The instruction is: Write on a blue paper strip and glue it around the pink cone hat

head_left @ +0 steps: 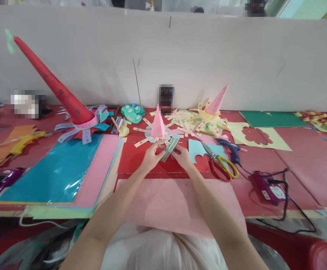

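Observation:
A small light-blue paper strip [170,147] with printed lettering is held slantwise between my two hands. My left hand [153,154] pinches its left edge, and my right hand [181,155] has its fingers on the right edge. Just beyond them a pink paper cone [158,125] stands upright on a light-blue base, with cream strips radiating around it. Red paper [135,157] lies beneath my hands. To the right of my right hand are a cut light-blue sheet [194,147] and scissors [222,163] with red and yellow handles.
A tall red cone [53,82] leans at the left, near a yellow glue gun [27,142] and a blue sheet [53,168]. Another pink cone [218,100] stands back right. A blue glue gun [233,149] and a purple power strip [270,187] with cables lie right.

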Motion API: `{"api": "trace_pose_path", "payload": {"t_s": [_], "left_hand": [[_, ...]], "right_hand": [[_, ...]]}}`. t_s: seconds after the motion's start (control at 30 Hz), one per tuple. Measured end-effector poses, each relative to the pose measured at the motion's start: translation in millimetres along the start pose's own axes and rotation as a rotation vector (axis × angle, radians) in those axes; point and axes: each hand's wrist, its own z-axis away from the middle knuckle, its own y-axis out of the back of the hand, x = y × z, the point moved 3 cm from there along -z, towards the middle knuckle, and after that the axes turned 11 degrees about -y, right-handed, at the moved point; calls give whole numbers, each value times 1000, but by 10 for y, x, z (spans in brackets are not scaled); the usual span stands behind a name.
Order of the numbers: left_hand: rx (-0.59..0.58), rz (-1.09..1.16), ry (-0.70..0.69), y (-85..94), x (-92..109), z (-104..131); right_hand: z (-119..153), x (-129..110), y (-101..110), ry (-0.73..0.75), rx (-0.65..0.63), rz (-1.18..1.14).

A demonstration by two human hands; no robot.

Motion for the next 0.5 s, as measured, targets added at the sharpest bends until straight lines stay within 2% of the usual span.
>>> {"api": "trace_pose_path", "payload": {"t_s": [0.27, 0.5], "left_hand": [[13, 87, 52, 52, 58, -31], [-52, 73, 54, 36, 47, -5]], "right_hand": [[-35, 20, 230, -36, 239, -87], [-83, 61, 318, -56, 310, -206]]}}
